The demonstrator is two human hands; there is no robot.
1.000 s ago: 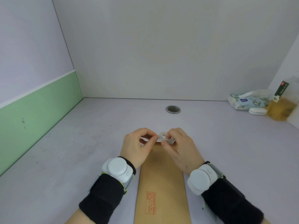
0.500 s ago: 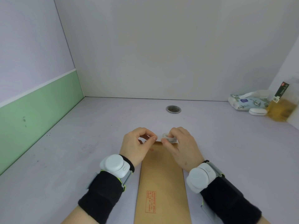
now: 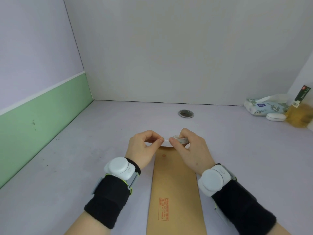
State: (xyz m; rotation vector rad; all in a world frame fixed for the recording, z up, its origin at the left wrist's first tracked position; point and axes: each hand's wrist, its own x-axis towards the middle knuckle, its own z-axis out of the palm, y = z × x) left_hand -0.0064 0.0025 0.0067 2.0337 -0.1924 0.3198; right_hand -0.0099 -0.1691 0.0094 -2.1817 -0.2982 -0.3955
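**A:** What are the hands doing?

**B:** The right hand grips a small white tape roll, with the fingers curled round its rim. It is just above the far end of a brown envelope. The left hand pinches the tape end between thumb and forefinger. The hands are close together, and a short strip spans the gap between them.

**A:** And where is the envelope?

**B:** It lies flat on a pale lilac table, lengthwise between the wrists. Its near end runs out of view.

**A:** How will the tape handle?

**B:** I'd judge the roll light and stiff, so it is easy to hold by the rim. The strip looks thin, limp and sticky, and could curl onto itself or the fingers. It is best pinched at the very tip and kept taut. The envelope is light paper and may slide or lift if the tape snags it.

**A:** Is there room to move?

**B:** There is open table on both sides. A wall closes the back. A round metal hole sits beyond the hands. In the far right corner are a tissue pack, a white case and a bottle, all well apart from the work.
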